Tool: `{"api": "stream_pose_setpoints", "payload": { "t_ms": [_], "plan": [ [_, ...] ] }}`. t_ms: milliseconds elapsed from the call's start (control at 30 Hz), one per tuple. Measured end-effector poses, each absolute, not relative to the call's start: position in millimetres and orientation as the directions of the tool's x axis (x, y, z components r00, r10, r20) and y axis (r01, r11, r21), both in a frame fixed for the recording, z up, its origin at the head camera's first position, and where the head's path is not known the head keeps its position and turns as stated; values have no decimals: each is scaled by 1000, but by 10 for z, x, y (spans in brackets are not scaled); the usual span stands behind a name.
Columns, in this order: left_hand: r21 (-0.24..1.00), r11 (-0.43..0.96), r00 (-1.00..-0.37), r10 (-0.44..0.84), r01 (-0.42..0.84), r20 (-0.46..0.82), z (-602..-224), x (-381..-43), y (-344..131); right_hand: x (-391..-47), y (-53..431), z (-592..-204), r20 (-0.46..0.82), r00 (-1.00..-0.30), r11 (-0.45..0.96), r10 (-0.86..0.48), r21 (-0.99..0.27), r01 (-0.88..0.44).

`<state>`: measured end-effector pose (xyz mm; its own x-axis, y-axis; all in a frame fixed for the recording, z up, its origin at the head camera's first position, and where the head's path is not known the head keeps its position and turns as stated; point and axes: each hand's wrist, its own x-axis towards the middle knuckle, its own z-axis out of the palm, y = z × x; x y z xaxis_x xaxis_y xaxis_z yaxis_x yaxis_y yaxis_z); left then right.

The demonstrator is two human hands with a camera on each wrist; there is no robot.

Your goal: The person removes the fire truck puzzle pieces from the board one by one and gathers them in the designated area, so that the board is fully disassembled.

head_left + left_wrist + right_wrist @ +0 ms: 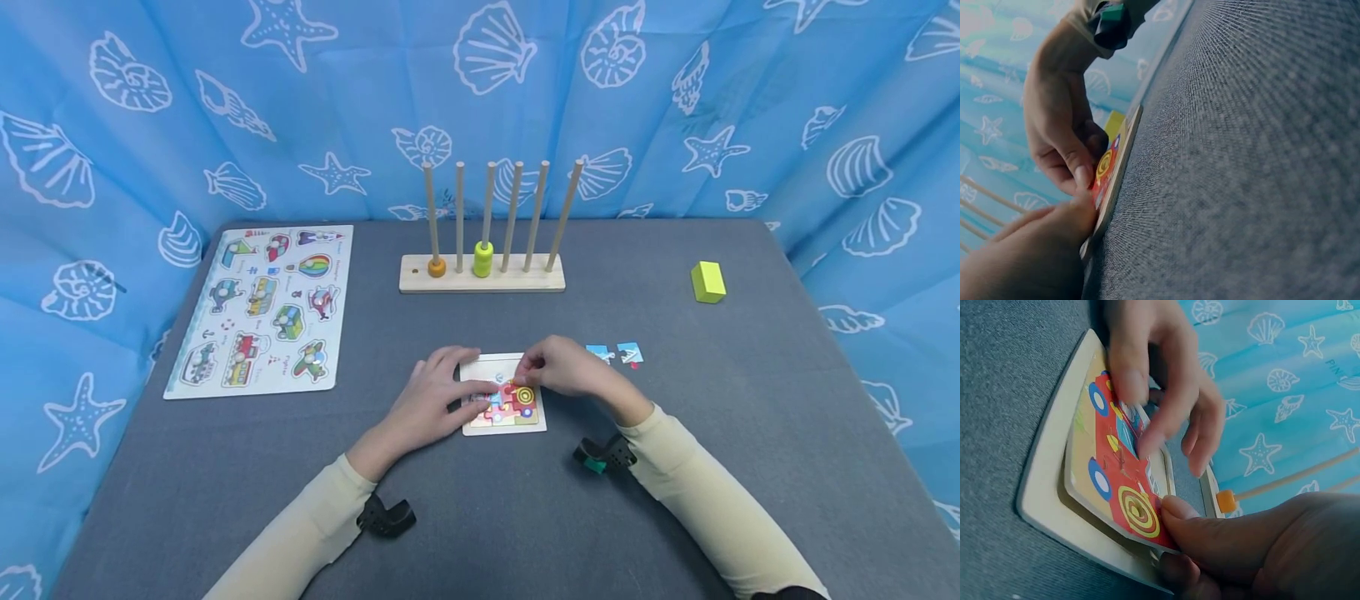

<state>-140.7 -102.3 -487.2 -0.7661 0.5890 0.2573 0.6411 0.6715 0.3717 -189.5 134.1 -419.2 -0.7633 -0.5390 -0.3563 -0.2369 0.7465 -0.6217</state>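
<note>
A small wooden jigsaw tray (pixel 491 367) lies in front of me, holding joined pieces with a red vehicle picture (pixel 1110 462). My right hand (pixel 566 367) pinches the edge of a red jigsaw piece with a yellow spiral (pixel 1139 512) between thumb and fingers. In the right wrist view, the near edge of the joined pieces is tilted up out of the tray. My left hand (pixel 431 396) reaches over the tray from the left, its spread fingers touching the picture. Two loose blue jigsaw pieces (pixel 631 353) lie just beyond the right hand.
A wooden peg stand (pixel 480 284) with orange and green beads is at the back. A vehicle puzzle board (pixel 258 317) lies at the left, and a yellow-green block (pixel 708 282) stands at the right. A blue shell-patterned curtain (pixel 360 100) borders the grey table (pixel 420 558).
</note>
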Motion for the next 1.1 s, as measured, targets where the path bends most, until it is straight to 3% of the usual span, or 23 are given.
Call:
{"api": "stream_pose_setpoints", "payload": {
  "t_ms": [200,433,600,1100],
  "plan": [
    [250,568,-619,738,784,267,-4850,-1392,-1033,-1924,1339,-4175,-366,-750,740,-551,-630,-236],
    [76,567,-571,803,820,172,-4797,-1307,-956,-1928,1286,-4167,-356,-750,762,-557,-578,-292],
    [42,578,-576,799,815,171,-4793,-1257,-901,-1922,1221,-4138,-377,-758,793,-533,-534,-292],
    [117,640,-650,750,759,120,-4783,-1206,-867,-1905,1131,-4088,-461,-764,854,-452,-470,-221]
  ]
}}
